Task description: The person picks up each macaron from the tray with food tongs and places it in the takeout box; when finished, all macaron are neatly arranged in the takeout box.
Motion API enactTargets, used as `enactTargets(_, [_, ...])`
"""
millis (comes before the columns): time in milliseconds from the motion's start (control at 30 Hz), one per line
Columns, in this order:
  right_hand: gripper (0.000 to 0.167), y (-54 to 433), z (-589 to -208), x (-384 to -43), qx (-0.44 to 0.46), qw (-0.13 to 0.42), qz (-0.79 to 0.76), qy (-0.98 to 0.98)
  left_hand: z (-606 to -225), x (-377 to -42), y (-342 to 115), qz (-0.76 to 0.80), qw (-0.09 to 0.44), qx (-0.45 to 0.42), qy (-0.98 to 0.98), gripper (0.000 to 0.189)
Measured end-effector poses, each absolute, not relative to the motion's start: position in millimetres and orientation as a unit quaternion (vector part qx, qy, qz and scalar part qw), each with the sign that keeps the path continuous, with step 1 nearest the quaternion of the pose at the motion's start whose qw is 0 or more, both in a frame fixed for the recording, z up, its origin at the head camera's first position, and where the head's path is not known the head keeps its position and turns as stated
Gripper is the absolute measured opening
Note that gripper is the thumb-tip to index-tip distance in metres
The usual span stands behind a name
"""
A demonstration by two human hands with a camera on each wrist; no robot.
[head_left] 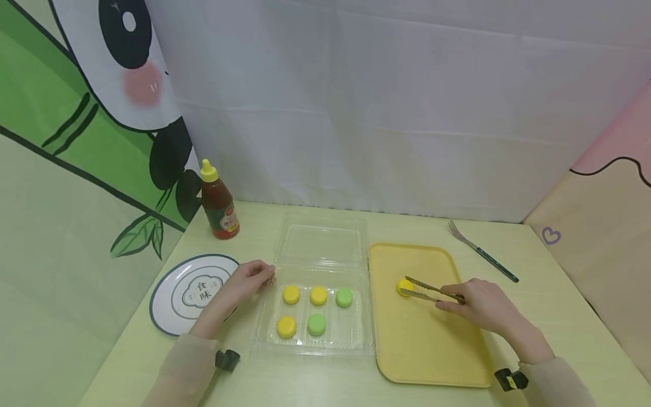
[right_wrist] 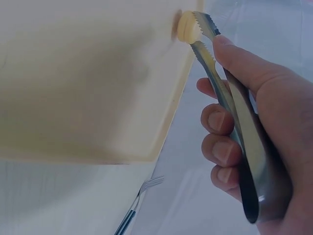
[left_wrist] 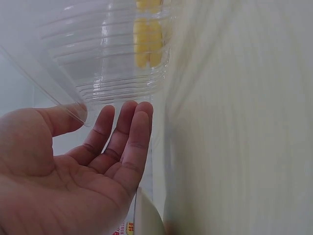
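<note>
Head view: your right hand (head_left: 485, 305) clamps tongs (head_left: 432, 288) at yellow macaron (head_left: 403, 285) on tray (head_left: 427, 350), three o'clock of container (head_left: 312, 351). Left hand (head_left: 249, 280), fingers apart, thumb at container. Five macarons (head_left: 318, 295) inside; one apparently left.

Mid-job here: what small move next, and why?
I'd probably have the right hand gently squeeze the tongs: they straddle the yellow macaron on the tray, though a firm grip is unclear, and the open container has room at its near right.
</note>
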State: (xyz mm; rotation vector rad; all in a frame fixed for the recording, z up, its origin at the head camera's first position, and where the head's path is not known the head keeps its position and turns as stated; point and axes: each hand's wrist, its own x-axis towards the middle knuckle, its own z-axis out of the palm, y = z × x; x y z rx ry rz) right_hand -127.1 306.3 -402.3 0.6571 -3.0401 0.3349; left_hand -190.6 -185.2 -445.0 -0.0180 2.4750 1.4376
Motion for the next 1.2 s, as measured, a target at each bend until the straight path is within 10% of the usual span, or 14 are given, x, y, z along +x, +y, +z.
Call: enactTargets(1200, [0.024, 284.7, -366.9, -129.9, 0.261, 0.037, 0.111, -0.958, -447.2, -192.8, -185.4, 0.496, 0.136, -0.003, 0.858, 0.031])
